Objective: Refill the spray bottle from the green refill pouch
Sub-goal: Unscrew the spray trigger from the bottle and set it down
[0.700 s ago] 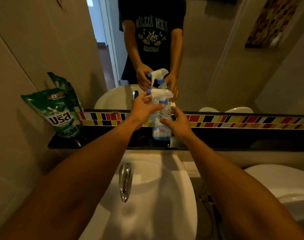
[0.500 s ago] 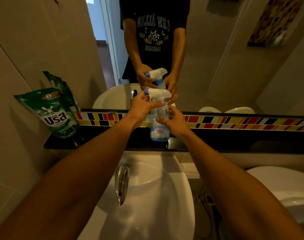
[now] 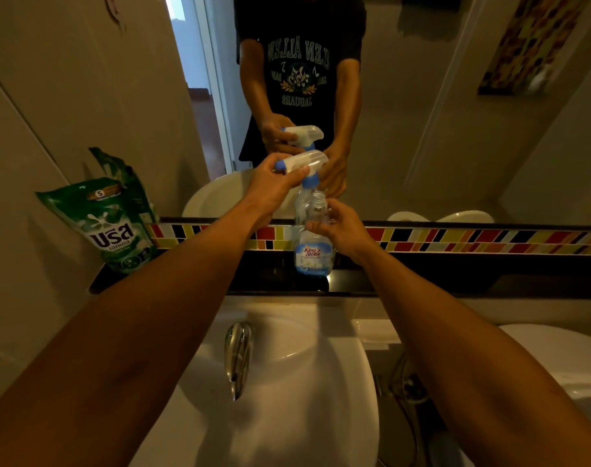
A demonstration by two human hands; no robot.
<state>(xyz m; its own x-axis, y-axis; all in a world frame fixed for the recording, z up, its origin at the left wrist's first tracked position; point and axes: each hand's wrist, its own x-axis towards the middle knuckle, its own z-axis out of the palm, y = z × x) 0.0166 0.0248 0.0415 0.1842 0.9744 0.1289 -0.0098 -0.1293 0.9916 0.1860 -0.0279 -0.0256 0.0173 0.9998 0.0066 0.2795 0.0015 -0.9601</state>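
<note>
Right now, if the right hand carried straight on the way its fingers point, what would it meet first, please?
The right hand already touches the spray bottle; pushing on leftward, it would press into that bottle, though depth is hard to judge.

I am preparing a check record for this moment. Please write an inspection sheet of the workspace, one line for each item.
Surface: dark ledge under the mirror, above a white sink.
Job's things: spray bottle upright on the ledge; trigger head lifted off its open neck; green refill pouch leaning against the left wall, untouched.
Clutter: nothing seen.
Grippers: left hand holds the trigger head; right hand steadies the bottle.
Cables: a hose right of the sink.
Surroundings: tap, coloured tile strip, mirror.
</note>
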